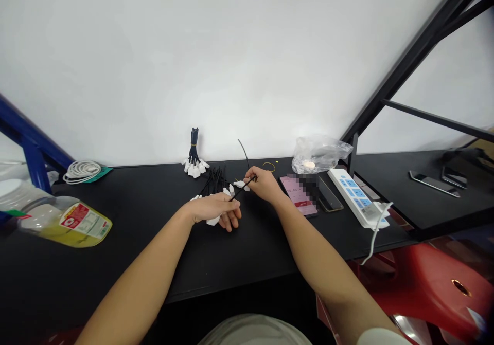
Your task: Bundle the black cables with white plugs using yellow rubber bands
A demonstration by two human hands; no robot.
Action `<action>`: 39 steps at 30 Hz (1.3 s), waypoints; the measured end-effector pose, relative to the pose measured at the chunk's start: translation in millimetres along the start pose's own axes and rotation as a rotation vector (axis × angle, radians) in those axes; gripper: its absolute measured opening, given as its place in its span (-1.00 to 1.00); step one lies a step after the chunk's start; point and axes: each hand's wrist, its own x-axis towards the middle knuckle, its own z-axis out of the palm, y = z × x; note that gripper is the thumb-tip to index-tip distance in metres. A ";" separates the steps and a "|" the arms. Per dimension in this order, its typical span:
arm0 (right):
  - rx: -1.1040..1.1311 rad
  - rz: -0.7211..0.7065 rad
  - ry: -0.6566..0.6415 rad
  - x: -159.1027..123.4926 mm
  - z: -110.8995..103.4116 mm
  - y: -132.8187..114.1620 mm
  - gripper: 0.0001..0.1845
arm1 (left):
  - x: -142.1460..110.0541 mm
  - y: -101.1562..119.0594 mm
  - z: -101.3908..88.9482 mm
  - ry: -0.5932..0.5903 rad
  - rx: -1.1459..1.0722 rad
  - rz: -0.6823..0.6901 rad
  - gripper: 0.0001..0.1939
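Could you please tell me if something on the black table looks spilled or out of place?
I see no spill. Only a thin yellow loop near the wall, beyond the right hand, seems slightly stray: it lies apart from the black cables.

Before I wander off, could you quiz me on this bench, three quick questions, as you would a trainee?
1. True or false: the banded bundle of dark strands stands upright with its white ends at the bottom.

2. What lies between the pink-screened phone and the white power strip?
A) a coiled white cable
B) a dark-screened phone
C) a bottle of yellow liquid

3. Fill in: a thin black ______ runs from the left hand to the right hand.

Key: 1. true; 2. B; 3. strand.
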 end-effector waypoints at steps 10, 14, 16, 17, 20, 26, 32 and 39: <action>0.643 -0.049 0.030 -1.6 19.8 -10.4 -0.64 | 24.3 -2.7 -5.1 0.549 -0.395 0.246 -0.47; 0.550 -0.174 -0.099 -10.5 23.1 -21.3 -0.69 | 29.9 -2.1 1.6 0.657 -0.326 0.432 -0.47; 0.424 -0.263 -0.143 -13.8 21.3 -25.4 -0.74 | 30.5 -3.2 3.6 0.671 -0.222 0.517 -0.46; 0.381 -0.291 -0.158 -14.5 19.3 -26.2 -0.75 | 30.9 -4.2 4.2 0.682 -0.187 0.552 -0.45; 0.365 -0.262 -0.170 -11.4 10.6 -20.9 -0.74 | 33.3 -7.4 5.5 0.708 -0.190 0.619 -0.44; 0.075 -0.054 0.013 5.4 1.6 12.6 -0.80 | 32.3 -6.7 10.1 0.703 -0.219 0.617 -0.39; -0.234 -0.009 -0.090 10.1 14.9 19.8 -0.67 | 27.1 -2.5 16.3 0.485 -0.228 0.537 -0.47; -0.242 -0.127 -0.098 7.3 21.2 12.6 -0.67 | 17.7 -1.7 7.7 0.207 0.082 0.344 -0.70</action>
